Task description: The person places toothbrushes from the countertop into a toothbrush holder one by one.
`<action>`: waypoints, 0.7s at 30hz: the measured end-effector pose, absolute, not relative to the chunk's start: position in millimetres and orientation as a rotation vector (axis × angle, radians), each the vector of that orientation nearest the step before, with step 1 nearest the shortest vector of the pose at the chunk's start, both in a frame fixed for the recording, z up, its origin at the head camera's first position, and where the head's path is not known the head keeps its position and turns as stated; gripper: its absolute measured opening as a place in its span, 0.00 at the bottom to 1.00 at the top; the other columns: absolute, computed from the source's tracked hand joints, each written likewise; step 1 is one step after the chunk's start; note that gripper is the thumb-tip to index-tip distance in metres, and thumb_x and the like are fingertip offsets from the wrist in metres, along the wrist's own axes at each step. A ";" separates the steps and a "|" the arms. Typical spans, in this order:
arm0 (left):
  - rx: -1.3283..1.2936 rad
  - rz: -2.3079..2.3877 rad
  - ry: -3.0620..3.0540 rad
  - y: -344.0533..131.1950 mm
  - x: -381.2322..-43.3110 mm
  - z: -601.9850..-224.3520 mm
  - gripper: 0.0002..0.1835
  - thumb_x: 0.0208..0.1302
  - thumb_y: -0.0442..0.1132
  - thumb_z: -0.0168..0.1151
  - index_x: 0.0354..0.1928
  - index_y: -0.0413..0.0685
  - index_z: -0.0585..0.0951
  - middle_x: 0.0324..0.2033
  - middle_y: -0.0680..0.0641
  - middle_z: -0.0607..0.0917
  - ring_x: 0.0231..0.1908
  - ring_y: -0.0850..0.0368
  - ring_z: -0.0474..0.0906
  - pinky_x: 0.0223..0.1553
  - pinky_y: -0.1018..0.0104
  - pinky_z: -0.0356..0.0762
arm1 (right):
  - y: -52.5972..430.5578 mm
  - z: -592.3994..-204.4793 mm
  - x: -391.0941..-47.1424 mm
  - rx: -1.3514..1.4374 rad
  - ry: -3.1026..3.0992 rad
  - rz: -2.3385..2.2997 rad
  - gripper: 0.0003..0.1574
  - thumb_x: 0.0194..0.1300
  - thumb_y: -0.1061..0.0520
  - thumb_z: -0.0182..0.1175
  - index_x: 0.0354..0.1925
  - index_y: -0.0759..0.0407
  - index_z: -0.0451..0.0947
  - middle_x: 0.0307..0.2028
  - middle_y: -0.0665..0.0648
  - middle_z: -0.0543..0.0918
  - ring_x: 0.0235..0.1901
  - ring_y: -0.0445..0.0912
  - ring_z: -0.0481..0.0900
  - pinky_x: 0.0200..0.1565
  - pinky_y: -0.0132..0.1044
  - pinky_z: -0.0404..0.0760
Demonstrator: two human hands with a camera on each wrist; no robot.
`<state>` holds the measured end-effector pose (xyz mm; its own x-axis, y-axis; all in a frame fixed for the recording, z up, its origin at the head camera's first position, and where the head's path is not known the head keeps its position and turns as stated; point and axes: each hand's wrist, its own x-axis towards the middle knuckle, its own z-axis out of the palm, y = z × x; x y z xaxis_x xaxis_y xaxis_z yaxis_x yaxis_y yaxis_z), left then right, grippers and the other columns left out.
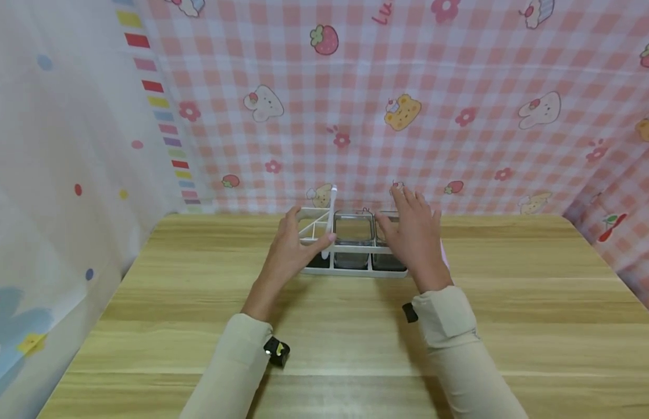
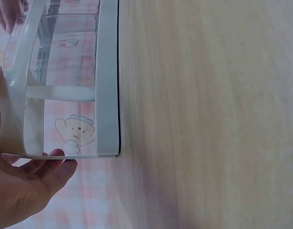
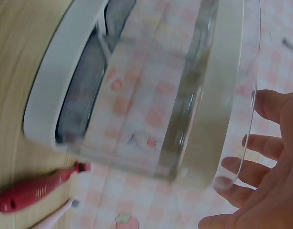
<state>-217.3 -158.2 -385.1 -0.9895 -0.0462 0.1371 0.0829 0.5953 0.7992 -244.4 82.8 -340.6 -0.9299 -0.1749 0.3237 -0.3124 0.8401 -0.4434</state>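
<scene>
A light-coloured toothbrush rack (image 1: 350,272) with clear cups (image 1: 354,228) stands near the back of the table. A white toothbrush (image 1: 328,224) leans upright in its left section. My left hand (image 1: 293,247) grips the rack's left end, the thumb in front by the toothbrush and the fingers curled round the end panel (image 2: 65,156). Over the rightmost cup (image 3: 136,109), my right hand (image 1: 414,238) spreads its fingers, relaxed. In the right wrist view those fingers (image 3: 260,143) lie right at the cup's clear rim.
A red handled tool (image 3: 36,191) with a narrow neck and a pale pink stick (image 3: 55,214) lie beside the rack's right end. Close behind the rack hangs a pink checked cloth (image 1: 356,116). The wooden table (image 1: 350,349) spreads out in front.
</scene>
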 end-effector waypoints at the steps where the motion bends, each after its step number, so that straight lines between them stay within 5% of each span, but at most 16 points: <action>1: -0.028 -1.354 -2.675 -158.3 -217.3 -384.9 0.59 0.56 0.72 0.67 0.80 0.52 0.50 0.74 0.38 0.60 0.67 0.38 0.65 0.62 0.36 0.68 | 87.3 -339.5 -245.4 0.357 -2.740 0.751 0.40 0.76 0.45 0.56 0.77 0.61 0.60 0.75 0.67 0.59 0.75 0.65 0.50 0.69 0.72 0.36; 8: -0.034 -1.362 -2.677 -158.6 -216.7 -384.5 0.59 0.57 0.71 0.67 0.80 0.51 0.50 0.74 0.38 0.60 0.67 0.37 0.65 0.62 0.35 0.68 | 108.9 -335.1 -249.2 0.268 -2.704 0.776 0.41 0.77 0.44 0.55 0.76 0.65 0.59 0.75 0.69 0.60 0.75 0.66 0.50 0.70 0.70 0.43; 21: -0.053 -1.378 -2.682 -160.5 -216.1 -384.1 0.58 0.58 0.70 0.67 0.80 0.51 0.50 0.75 0.38 0.58 0.67 0.38 0.65 0.62 0.35 0.67 | 134.5 -344.3 -253.7 0.158 -2.758 0.779 0.41 0.79 0.40 0.48 0.77 0.63 0.57 0.75 0.72 0.55 0.75 0.69 0.47 0.71 0.68 0.39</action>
